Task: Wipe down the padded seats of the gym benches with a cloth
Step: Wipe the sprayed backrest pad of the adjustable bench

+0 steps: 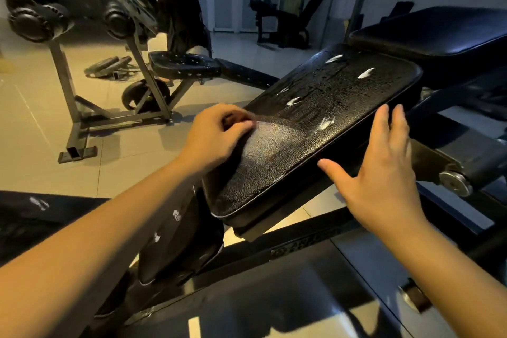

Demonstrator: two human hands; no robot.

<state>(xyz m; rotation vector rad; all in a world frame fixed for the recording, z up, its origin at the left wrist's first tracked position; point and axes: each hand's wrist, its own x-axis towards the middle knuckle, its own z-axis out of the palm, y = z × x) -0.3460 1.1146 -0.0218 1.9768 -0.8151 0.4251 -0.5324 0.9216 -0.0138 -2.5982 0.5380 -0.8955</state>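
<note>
A black padded seat [315,129] tilts up in the middle of the view, wet with droplets and dotted with white foam spots [366,73]. My left hand [216,136] rests at the seat's near left edge, fingers curled round a small brownish object [236,117] that is mostly hidden in the hand. A pale haze fans out over the pad beside it. My right hand [384,173] hovers at the seat's right edge with straight, spread fingers, holding nothing. No cloth is visible.
A black back pad [439,33] adjoins the seat at upper right. Below my left arm is another foam-spotted pad [181,241]. A second bench [186,64] with roller pads [35,22] stands at left, with weight plates [109,66] on the tiled floor.
</note>
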